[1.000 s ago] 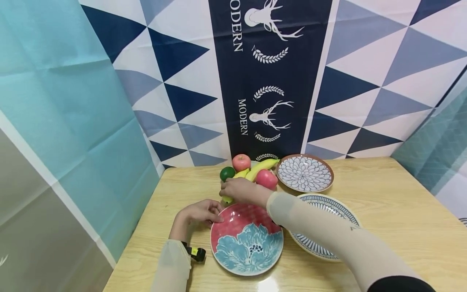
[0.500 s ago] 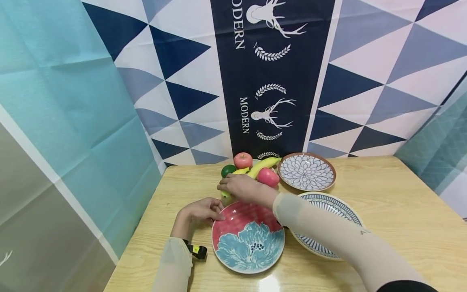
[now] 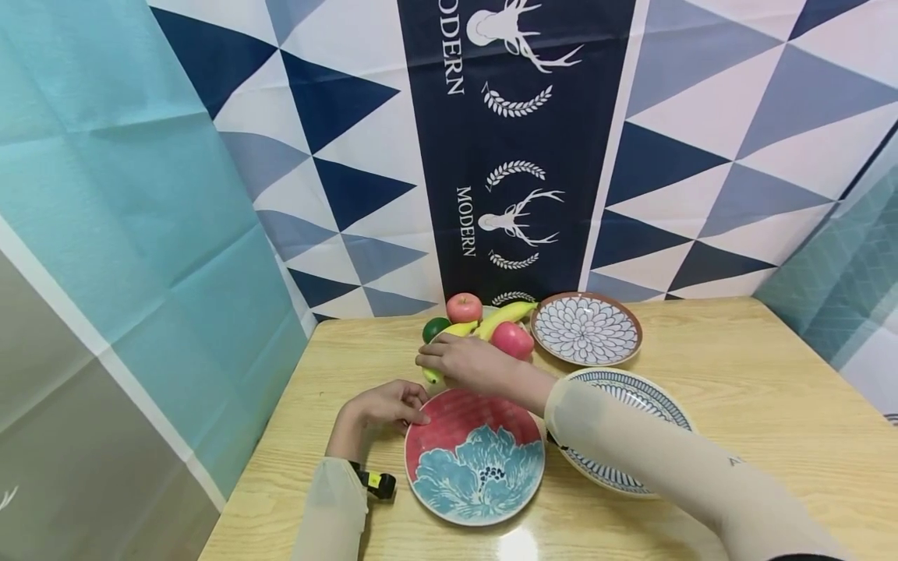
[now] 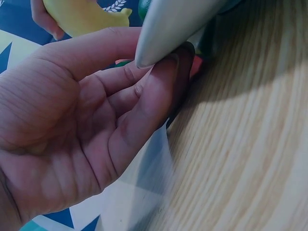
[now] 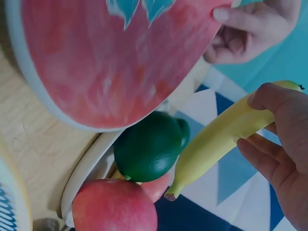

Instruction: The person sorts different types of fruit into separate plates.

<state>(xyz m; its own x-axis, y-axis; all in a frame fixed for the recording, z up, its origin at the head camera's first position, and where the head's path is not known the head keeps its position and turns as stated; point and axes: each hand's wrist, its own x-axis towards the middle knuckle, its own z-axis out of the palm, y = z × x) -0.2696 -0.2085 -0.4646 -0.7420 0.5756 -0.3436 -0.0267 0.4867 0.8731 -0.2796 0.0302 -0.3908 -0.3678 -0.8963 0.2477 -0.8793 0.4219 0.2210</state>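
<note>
In the head view my left hand (image 3: 389,405) pinches the left rim of a round plate (image 3: 484,460), pink with a large blue flower. The left wrist view shows the thumb and fingers on either side of the plate's edge (image 4: 168,29). Above the plate's far side, my right hand (image 3: 470,365) holds a yellow banana (image 5: 216,134) between thumb and fingers. Below the banana in the right wrist view lie a dark green fruit (image 5: 149,147) and a pink apple (image 5: 115,207) in a pale dish (image 5: 89,163), partly hidden by the plate.
Behind my right hand, a second banana (image 3: 508,318) and a red apple (image 3: 463,308) lie in the fruit pile. A brown-rimmed plate (image 3: 586,331) stands at the back right. My right forearm partly covers a blue-patterned plate (image 3: 666,413). A patterned cloth (image 3: 519,156) hangs behind the table (image 3: 758,389).
My right hand, holding the banana, has moved slightly up and left, and its forearm has shifted. The left hand stays on the plate's rim.
</note>
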